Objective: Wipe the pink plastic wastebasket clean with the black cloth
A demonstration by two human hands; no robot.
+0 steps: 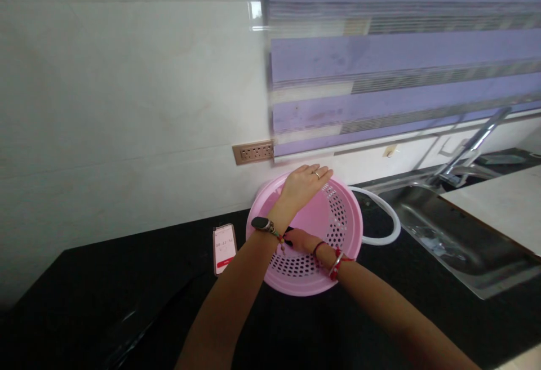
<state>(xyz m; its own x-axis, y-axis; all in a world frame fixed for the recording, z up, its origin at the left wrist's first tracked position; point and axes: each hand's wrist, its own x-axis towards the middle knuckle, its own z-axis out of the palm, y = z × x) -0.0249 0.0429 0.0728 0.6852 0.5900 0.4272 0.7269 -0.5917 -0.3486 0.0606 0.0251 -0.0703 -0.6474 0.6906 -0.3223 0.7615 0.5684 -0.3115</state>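
Note:
A round pink colander with rows of holes sits on the dark countertop against the wall. My left hand reaches across its far part, fingers stretched out and close together, with a ring on one. Whether that palm touches the colander, I cannot tell. Nearer to me, my right hand is over the colander's left-middle part, its fingers closed on a small black object. My left wrist partly covers this object, so its kind does not show.
A phone with a timer on its screen lies left of the colander. To the right, a white hose loops towards the steel sink and its faucet. A pale board partly covers the sink. Wall sockets sit behind.

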